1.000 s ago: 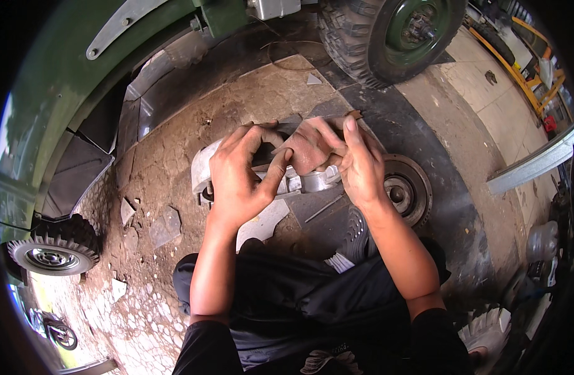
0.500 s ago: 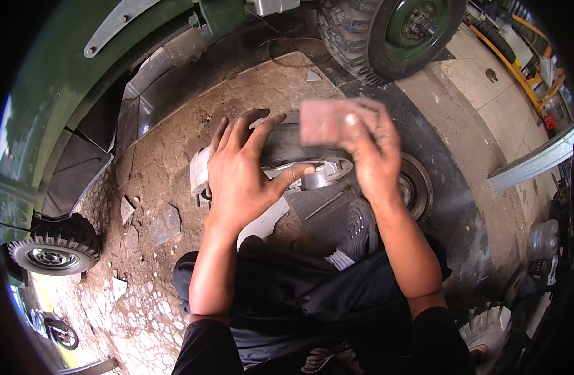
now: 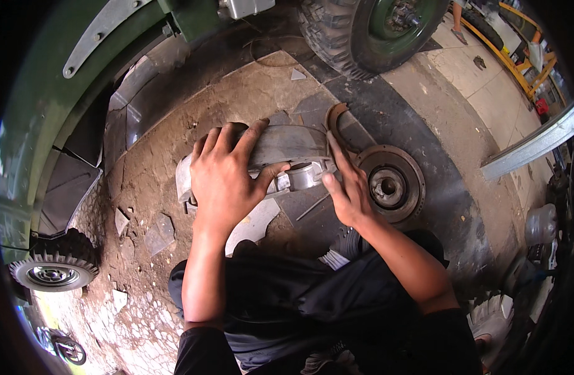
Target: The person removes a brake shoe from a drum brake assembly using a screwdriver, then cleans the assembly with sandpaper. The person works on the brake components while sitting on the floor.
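Observation:
A grey curved brake shoe (image 3: 293,140) lies across in front of me, its broad arched face up and bright metal on the near side. My left hand (image 3: 227,165) is spread over its left part, with fingers on the arched face and the thumb on the near edge. At the right end, my right hand (image 3: 346,184) holds the shoe between long, nearly straight fingers and the thumb. The pink pad from before is out of sight. Beyond that hand stands a rusty curved strip (image 3: 337,122), and to its right lies a round rusty hub disc (image 3: 418,181).
A large treaded wheel (image 3: 356,37) stands at the far side, with a green vehicle body (image 3: 37,112) at the left. A thin rod (image 3: 312,207) and a pale flat piece (image 3: 256,222) lie near my legs. A metal beam (image 3: 531,147) juts in from the right.
My right hand has come down from above the shoe to its right end. The pink pad it held no longer shows. My left hand stays on the shoe.

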Demonstrator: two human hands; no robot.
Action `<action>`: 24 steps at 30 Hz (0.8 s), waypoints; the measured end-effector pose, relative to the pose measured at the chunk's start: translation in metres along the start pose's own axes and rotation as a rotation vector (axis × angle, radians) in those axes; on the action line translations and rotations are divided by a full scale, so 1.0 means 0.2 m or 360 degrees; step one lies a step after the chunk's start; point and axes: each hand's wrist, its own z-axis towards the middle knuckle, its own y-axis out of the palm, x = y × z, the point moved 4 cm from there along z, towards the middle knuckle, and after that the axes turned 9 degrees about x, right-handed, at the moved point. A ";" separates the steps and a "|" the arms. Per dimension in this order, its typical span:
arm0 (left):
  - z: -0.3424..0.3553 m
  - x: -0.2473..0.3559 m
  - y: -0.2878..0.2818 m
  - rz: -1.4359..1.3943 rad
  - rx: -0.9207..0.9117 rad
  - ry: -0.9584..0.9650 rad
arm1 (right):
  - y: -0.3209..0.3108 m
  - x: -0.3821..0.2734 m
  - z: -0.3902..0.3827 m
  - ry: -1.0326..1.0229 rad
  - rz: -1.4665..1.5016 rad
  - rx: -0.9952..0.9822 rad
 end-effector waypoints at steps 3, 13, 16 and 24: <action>0.03 0.01 0.01 0.0008 0.0015 0.0016 | 0.01 0.05 0.01 0.0212 -0.0001 0.0009; 0.01 0.00 0.03 0.0001 -0.0042 -0.0005 | -0.03 -0.03 0.05 0.0325 -0.0025 -0.0198; -0.01 0.01 0.02 -0.0039 -0.0010 0.0014 | -0.01 -0.15 0.02 -0.0027 -0.0109 -0.0080; 0.03 0.00 0.03 -0.0013 -0.0027 0.0001 | 0.02 0.11 0.09 0.0783 0.0026 -0.0263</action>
